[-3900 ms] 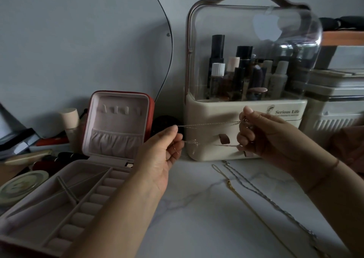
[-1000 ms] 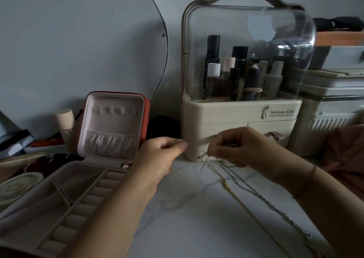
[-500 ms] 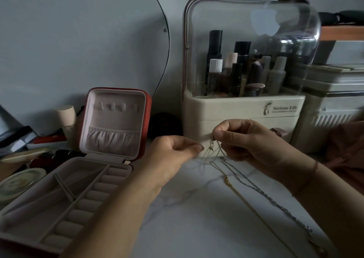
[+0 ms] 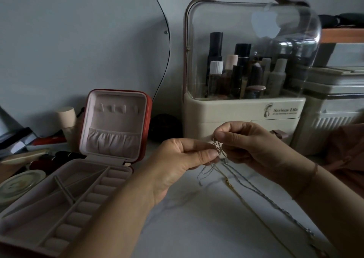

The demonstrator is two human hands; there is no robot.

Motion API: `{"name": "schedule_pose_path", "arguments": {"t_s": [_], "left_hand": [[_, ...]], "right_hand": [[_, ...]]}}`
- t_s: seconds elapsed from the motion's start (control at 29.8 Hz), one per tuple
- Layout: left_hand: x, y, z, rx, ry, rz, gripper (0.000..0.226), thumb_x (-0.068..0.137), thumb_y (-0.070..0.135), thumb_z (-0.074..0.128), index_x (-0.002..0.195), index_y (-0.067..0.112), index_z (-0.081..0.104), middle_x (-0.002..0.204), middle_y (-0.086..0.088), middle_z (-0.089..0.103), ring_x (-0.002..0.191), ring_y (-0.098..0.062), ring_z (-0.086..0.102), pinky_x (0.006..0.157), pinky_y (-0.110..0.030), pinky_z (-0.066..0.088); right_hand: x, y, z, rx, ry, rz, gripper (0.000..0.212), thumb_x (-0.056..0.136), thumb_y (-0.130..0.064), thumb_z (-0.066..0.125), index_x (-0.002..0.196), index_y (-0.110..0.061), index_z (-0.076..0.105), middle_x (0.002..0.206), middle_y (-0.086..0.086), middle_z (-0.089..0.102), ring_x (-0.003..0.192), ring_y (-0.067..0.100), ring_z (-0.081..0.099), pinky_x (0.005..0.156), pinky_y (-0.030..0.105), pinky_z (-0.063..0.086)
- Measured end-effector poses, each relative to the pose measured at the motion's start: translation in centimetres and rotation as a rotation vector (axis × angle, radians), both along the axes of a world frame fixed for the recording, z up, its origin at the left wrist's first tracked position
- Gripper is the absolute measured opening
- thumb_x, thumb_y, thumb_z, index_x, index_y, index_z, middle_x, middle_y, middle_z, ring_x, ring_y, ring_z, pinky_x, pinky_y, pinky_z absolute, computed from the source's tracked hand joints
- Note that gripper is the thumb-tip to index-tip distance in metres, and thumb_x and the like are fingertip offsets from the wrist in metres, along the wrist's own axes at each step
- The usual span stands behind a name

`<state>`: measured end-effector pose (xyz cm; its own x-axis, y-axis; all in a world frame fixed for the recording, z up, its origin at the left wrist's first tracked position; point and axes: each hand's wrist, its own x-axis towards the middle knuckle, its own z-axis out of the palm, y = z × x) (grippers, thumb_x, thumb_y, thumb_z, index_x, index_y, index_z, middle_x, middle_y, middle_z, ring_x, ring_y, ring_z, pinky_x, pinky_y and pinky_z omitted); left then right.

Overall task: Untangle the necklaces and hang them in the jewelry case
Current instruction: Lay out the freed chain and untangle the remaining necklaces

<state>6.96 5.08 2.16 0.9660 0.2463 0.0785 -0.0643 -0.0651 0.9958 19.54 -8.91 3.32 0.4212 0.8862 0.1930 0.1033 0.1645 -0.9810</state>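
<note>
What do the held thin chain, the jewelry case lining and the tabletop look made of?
Chain: probably silver-toned metal; fine links glint.
Jewelry case lining: pale pink velvety fabric, matte, with a gathered pocket.
Tabletop: white marble or a marble-look surface; grey veins, slight sheen.

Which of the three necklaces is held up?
The fine silver necklace, pinched in the grip of left hand and right hand; the gold necklace and twisted silver necklace lie flat on the table.

"Serious Life" printed on cream organizer (image 4: 244, 110) base, right of logo; smaller line beneath unreadable.
</note>
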Motion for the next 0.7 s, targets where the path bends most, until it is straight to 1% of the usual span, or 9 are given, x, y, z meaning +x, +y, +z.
{"name": "schedule_pose_path", "arguments": {"t_s": [0.07,0.2,0.27,0.34,0.44,0.5,0.57,0.64,0.7], "left_hand": [[0.0,0.0,0.0,-0.009,-0.006,0.005,0.028,0.062,0.034,0.069,0.085,0.020,0.076,0.086,-0.003,0.075,0.090,-0.011,0.069,0.089,-0.028,0.046],[0.2,0.1,0.0,-0.091,-0.042,0.036,0.025,0.066,0.030,0.065,0.085,0.017,0.075,0.085,-0.005,0.075,0.086,-0.013,0.068,0.089,-0.030,0.048],[0.3,0.1,0.1,-0.149,-0.057,0.055,0.024,0.065,0.028,0.066,0.084,0.015,0.074,0.083,-0.005,0.074,0.084,-0.013,0.068,0.090,-0.032,0.048],[0.2,0.2,0.1,-0.208,-0.060,0.059,0.021,0.063,0.026,0.068,0.080,0.014,0.075,0.080,-0.005,0.073,0.079,-0.012,0.068,0.086,-0.030,0.050],[0.2,0.2,0.2,-0.266,-0.059,0.064,0.018,0.064,0.025,0.068,0.075,0.014,0.074,0.076,-0.003,0.072,0.074,-0.010,0.068,0.079,-0.026,0.050],[0.3,0.2,0.1,-0.263,-0.062,0.079,0.018,0.064,0.026,0.067,0.076,0.014,0.074,0.074,-0.002,0.071,0.072,-0.010,0.067,0.079,-0.027,0.050],[0.4,0.1,0.1,-0.226,-0.066,0.110,0.018,0.064,0.028,0.066,0.075,0.015,0.073,0.073,-0.001,0.071,0.073,-0.009,0.067,0.079,-0.027,0.050],[0.4,0.1,0.0,-0.161,-0.072,0.135,0.021,0.063,0.033,0.067,0.074,0.016,0.074,0.074,-0.002,0.071,0.076,-0.011,0.066,0.082,-0.028,0.050],[0.5,0.0,-0.2,-0.103,-0.073,0.138,0.025,0.064,0.036,0.067,0.077,0.016,0.073,0.074,-0.002,0.071,0.078,-0.012,0.065,0.084,-0.028,0.049]], "right_hand": [[-0.2,0.0,0.2,-0.010,-0.008,-0.033,0.018,0.072,-0.028,0.073,0.079,-0.012,0.067,0.052,0.000,0.036,0.045,0.009,0.024,0.042,0.019,0.024],[-0.4,0.0,0.4,-0.026,-0.039,-0.081,0.024,0.072,-0.019,0.068,0.092,-0.008,0.060,0.051,-0.004,0.040,0.043,0.007,0.026,0.041,0.018,0.022],[-0.5,0.0,0.4,-0.021,-0.058,-0.095,0.024,0.072,-0.016,0.066,0.093,-0.007,0.058,0.052,-0.004,0.041,0.044,0.007,0.027,0.042,0.018,0.022],[-0.7,0.0,0.5,-0.016,-0.111,-0.099,0.021,0.073,-0.017,0.065,0.090,-0.006,0.059,0.053,-0.003,0.043,0.045,0.007,0.028,0.042,0.018,0.025],[-0.8,0.0,0.5,-0.030,-0.199,-0.138,0.017,0.073,-0.020,0.065,0.086,-0.009,0.066,0.056,-0.003,0.049,0.047,0.007,0.032,0.044,0.018,0.028],[-1.0,0.0,0.4,-0.046,-0.261,-0.170,0.018,0.074,-0.022,0.066,0.087,-0.010,0.068,0.058,-0.004,0.054,0.048,0.006,0.035,0.045,0.018,0.030],[-1.3,0.0,0.5,-0.042,-0.311,-0.190,0.020,0.073,-0.021,0.066,0.088,-0.008,0.069,0.060,-0.006,0.060,0.047,0.002,0.042,0.045,0.015,0.034],[-1.5,0.1,0.5,-0.021,-0.347,-0.212,0.019,0.074,-0.016,0.066,0.087,-0.004,0.068,0.061,-0.006,0.065,0.047,-0.001,0.051,0.047,0.009,0.038],[-1.7,0.1,0.5,0.000,-0.362,-0.229,0.012,0.078,-0.010,0.066,0.086,-0.002,0.068,0.059,-0.007,0.064,0.046,-0.002,0.051,0.046,0.007,0.037]]}}
